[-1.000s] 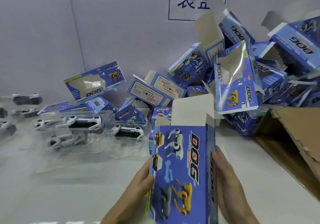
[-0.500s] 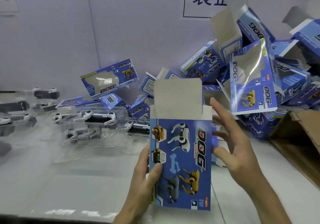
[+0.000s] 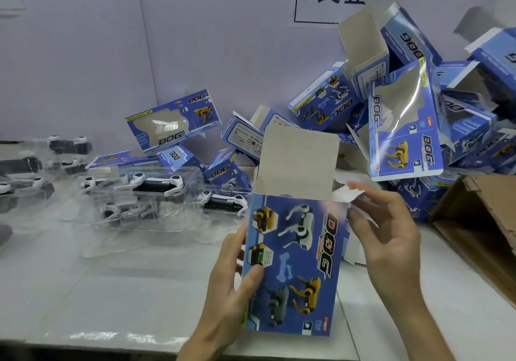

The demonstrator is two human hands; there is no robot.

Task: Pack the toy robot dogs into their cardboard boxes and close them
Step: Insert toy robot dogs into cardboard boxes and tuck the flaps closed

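A blue "DOG" cardboard box (image 3: pixel 296 260) stands upright in front of me, its top flap raised and open. My left hand (image 3: pixel 231 285) grips its left edge, thumb on the printed face. My right hand (image 3: pixel 388 235) is at the box's upper right corner, fingertips pinching the small white side flap (image 3: pixel 350 193). Black-and-white toy robot dogs in clear plastic trays (image 3: pixel 156 190) lie on the table to the left. I cannot tell whether the held box contains anything.
A heap of open blue boxes (image 3: pixel 405 126) leans against the wall at the back right. A brown cardboard carton (image 3: pixel 480 221) lies at the right edge. More toy dogs (image 3: pixel 25 176) sit at the far left. The white table (image 3: pixel 111 290) carries it all.
The box has been turned upright and lifted away from me. My right hand left the box's right side and rose to its upper right corner, taking the side flap.
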